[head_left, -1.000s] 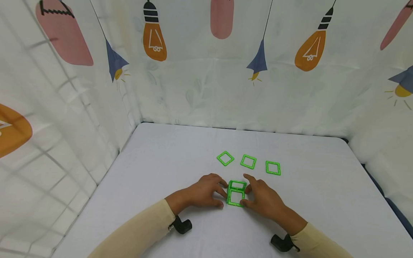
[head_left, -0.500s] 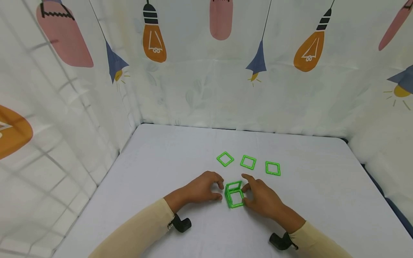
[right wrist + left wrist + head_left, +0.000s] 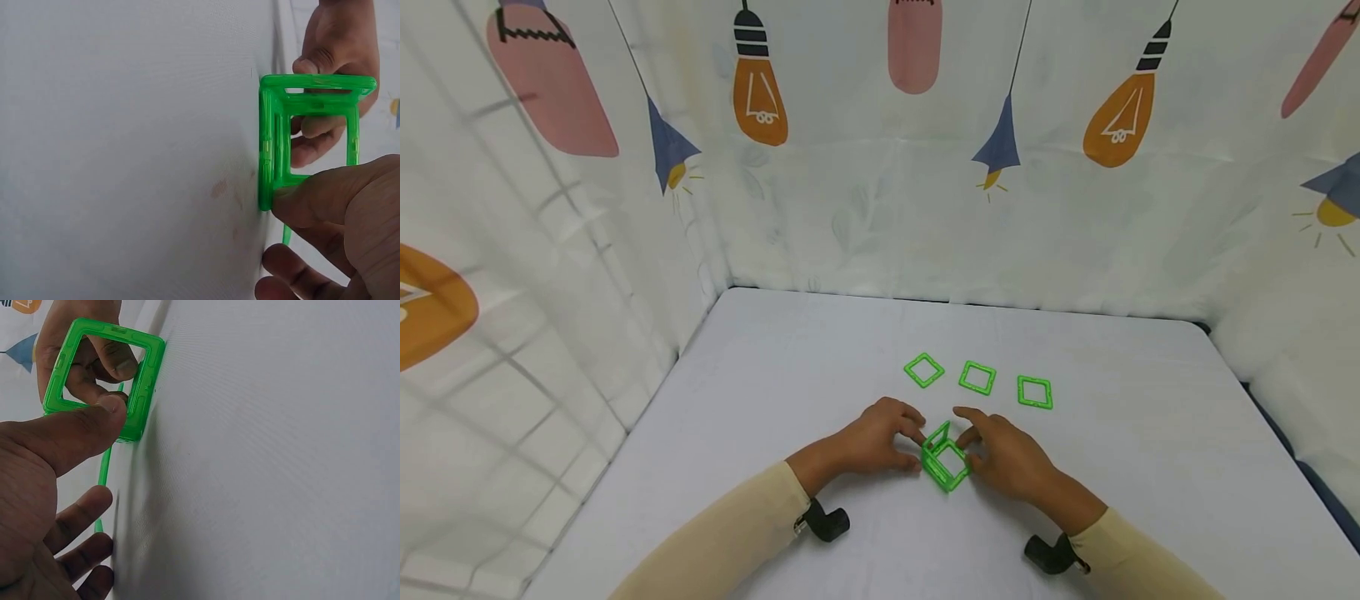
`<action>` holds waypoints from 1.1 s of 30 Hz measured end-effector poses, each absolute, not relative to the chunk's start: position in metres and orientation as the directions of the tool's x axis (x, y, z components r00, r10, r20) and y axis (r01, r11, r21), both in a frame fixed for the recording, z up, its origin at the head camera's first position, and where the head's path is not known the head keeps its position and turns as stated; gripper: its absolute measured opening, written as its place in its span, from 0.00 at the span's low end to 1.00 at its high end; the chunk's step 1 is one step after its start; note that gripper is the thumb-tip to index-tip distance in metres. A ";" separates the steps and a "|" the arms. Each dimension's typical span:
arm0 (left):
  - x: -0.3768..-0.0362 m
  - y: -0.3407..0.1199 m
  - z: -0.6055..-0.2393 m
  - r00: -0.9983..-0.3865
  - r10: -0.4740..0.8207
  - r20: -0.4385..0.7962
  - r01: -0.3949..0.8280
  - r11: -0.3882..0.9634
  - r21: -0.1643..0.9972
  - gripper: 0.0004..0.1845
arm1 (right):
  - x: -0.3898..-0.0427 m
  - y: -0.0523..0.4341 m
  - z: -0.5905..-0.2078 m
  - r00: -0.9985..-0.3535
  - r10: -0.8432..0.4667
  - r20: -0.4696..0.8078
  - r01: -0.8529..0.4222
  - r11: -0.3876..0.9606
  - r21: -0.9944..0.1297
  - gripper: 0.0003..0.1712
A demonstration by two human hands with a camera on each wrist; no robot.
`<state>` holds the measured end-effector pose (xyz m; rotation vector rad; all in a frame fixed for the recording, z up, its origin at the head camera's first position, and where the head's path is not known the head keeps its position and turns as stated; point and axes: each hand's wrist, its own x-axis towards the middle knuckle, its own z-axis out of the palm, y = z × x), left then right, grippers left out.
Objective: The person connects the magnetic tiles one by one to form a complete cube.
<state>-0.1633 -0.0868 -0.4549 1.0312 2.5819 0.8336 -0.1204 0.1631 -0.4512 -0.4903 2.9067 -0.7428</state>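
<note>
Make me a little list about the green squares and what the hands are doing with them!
Being built: joined green plastic square frames, partly standing up on the table
Left hand: fingers pinch the frames' left side
Right hand: fingers pinch the right side
Loose pieces: three flat green square frames in a row behind the hands
Surface: white table
Backdrop: lightbulb-print curtain

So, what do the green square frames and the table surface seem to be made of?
The joined green frames held between both hands look like translucent plastic with a glossy finish: light passes through the edges, and moulded ridges show. The three loose green squares look the same, though small in view. The table surface looks like matte white fabric or textured sheet: a fine weave-like grain shows, with no shine.
</note>
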 end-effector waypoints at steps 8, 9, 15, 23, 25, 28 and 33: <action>-0.162 -0.084 -0.455 -0.716 0.698 -0.015 0.588 0.615 0.526 0.14 | -0.128 0.162 -0.451 -0.927 -0.374 -0.026 -0.319 0.822 -0.471 0.40; -0.161 -0.084 -0.455 -0.716 0.698 -0.016 0.591 0.618 0.518 0.14 | -0.129 0.162 -0.451 -0.924 -0.381 -0.026 -0.325 0.821 -0.470 0.40; -0.162 -0.083 -0.458 -0.715 0.699 -0.012 0.605 0.627 0.491 0.14 | -0.133 0.161 -0.449 -0.911 -0.410 -0.037 -0.347 0.812 -0.469 0.38; -0.162 -0.083 -0.460 -0.715 0.699 -0.010 0.614 0.635 0.468 0.13 | -0.134 0.164 -0.450 -0.915 -0.401 -0.046 -0.335 0.818 -0.467 0.39; -0.162 -0.083 -0.460 -0.715 0.699 -0.006 0.617 0.634 0.467 0.13 | -0.133 0.166 -0.450 -0.917 -0.396 -0.040 -0.334 0.822 -0.461 0.39; -0.161 -0.083 -0.460 -0.716 0.698 -0.005 0.618 0.637 0.461 0.13 | -0.133 0.170 -0.451 -0.922 -0.388 -0.023 -0.338 0.830 -0.443 0.38; -0.161 -0.083 -0.460 -0.720 0.694 -0.006 0.617 0.642 0.455 0.13 | -0.134 0.182 -0.449 -0.930 -0.368 0.007 -0.337 0.844 -0.418 0.38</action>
